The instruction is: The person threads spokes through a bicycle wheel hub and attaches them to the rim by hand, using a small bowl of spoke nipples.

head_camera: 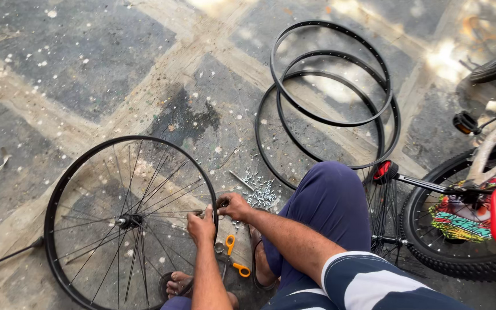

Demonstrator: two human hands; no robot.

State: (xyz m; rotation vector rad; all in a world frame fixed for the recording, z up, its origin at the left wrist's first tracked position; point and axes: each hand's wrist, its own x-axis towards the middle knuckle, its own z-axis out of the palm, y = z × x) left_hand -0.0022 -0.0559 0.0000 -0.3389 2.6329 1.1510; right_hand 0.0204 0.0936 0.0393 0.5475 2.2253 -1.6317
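A: Wheel rim [53, 195] showing black, spokes [156, 186] glinting silver; three loose rims [329, 120] lying black too.

B: Scissors [233, 255] showing orange handles. Trousers [331, 201] reading navy, sleeve [374, 284] running navy-and-white stripes. Paving [87, 63] alternating grey and tan.

Three bare black rims [331, 97] lie stacked at one o'clock; silver spoke nipples [259, 192] pile at centre; a bicycle [466, 212] stands at four o'clock.

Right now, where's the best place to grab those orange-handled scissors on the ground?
Take the scissors by the orange loops, coming from above on the knee side. They lie flat beside the wheel rim, with the blades toward the left hand.
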